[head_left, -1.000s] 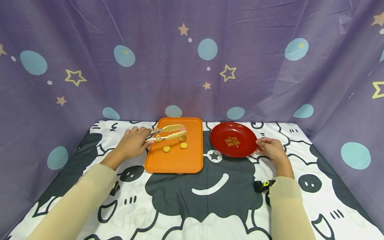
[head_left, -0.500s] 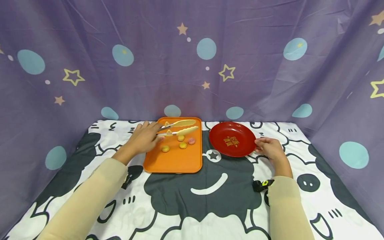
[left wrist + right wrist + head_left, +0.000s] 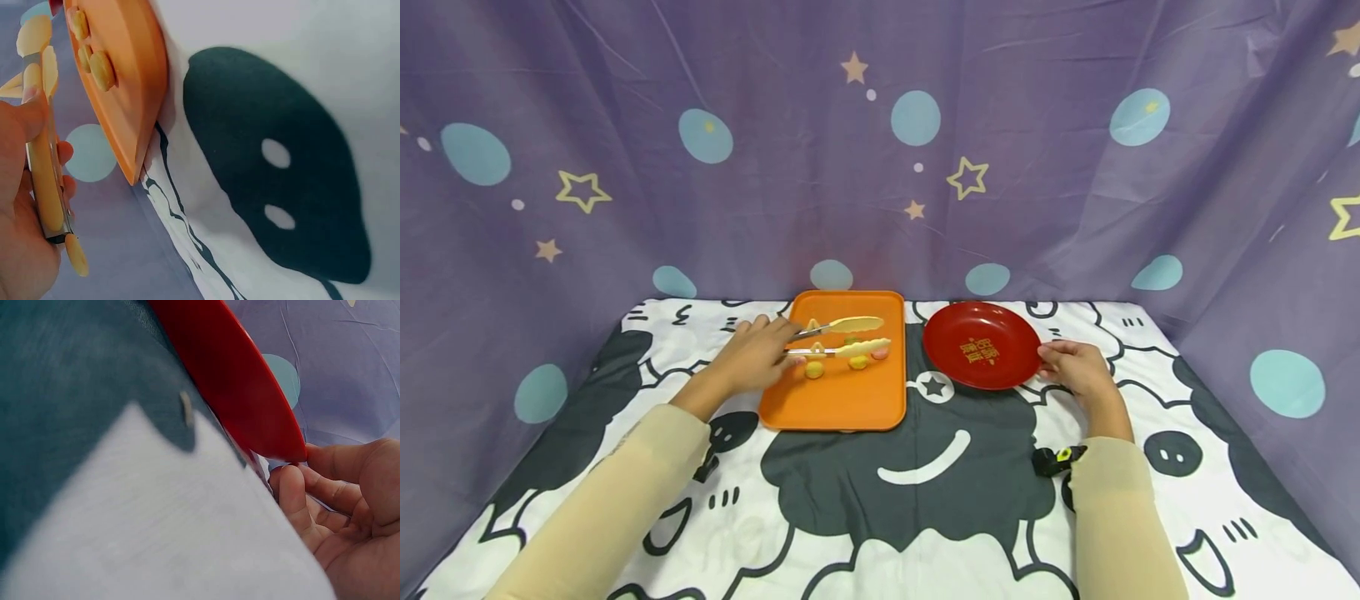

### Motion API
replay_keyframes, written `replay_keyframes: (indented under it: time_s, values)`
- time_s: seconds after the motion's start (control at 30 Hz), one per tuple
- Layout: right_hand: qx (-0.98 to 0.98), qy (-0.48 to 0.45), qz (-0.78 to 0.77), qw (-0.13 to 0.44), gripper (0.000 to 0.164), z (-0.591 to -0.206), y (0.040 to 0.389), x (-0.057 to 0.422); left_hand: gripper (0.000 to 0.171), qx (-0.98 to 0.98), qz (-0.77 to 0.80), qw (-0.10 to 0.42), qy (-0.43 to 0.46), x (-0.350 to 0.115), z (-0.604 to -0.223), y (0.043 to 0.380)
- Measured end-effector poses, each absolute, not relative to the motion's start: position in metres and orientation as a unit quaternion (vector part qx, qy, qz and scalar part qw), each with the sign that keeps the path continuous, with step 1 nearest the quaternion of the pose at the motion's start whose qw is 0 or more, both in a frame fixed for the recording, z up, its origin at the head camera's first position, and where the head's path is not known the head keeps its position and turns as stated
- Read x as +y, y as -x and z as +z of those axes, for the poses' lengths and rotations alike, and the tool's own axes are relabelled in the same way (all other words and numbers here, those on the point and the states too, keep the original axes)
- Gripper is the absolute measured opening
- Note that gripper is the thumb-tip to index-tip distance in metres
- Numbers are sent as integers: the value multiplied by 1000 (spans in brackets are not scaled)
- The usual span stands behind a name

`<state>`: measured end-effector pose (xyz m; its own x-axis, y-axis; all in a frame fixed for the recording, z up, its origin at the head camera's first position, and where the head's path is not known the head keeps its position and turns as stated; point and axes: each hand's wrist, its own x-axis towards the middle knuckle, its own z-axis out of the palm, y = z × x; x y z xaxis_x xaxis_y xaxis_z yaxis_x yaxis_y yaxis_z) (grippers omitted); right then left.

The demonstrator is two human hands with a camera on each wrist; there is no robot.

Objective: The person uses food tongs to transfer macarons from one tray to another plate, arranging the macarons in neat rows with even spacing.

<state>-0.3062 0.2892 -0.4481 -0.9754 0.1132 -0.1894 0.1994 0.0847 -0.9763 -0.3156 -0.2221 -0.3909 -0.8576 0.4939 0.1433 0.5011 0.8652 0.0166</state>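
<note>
My left hand [image 3: 752, 357] holds metal tongs [image 3: 859, 325] with cream-coloured tips over the orange tray [image 3: 838, 410]. In the left wrist view, fingers and thumb curl around the handle [image 3: 44, 181]. The tips stand apart, with nothing visibly gripped. Beneath them on the tray are several small round macarons: a yellow macaron [image 3: 814, 370] shows plainly, others are partly covered by the tongs, and a pink macaron [image 3: 881, 354] peeks out below the nearer tip. On the right, my right hand [image 3: 1081, 371] pinches the rim of a red plate [image 3: 951, 337] with gold lettering; the right wrist view shows thumb and fingertips at its edge.
A black-and-white cartoon-print cloth [image 3: 925, 521] covers the table. Behind it hangs a purple curtain [image 3: 820, 192] with stars and blue ovals. The tray and plate lie side by side with a narrow gap between them.
The tongs moved right over the tray, then lowered slightly toward me. The pink macaron, first seen at the tongs' tips, now shows at the tray's right side. The right hand and plate stayed put.
</note>
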Motion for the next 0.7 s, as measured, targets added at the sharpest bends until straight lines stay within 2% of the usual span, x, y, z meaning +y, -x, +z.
replay_keyframes:
  time_s: [0.3,0.7]
  values:
    - [730,-104,-675,33,35,-447,306,290,56,-964,-15,45,262,-219,-396,313]
    - [725,-107,-679,34,34,-447,307,290,54,-966,-15,35,257,-218,-400,315]
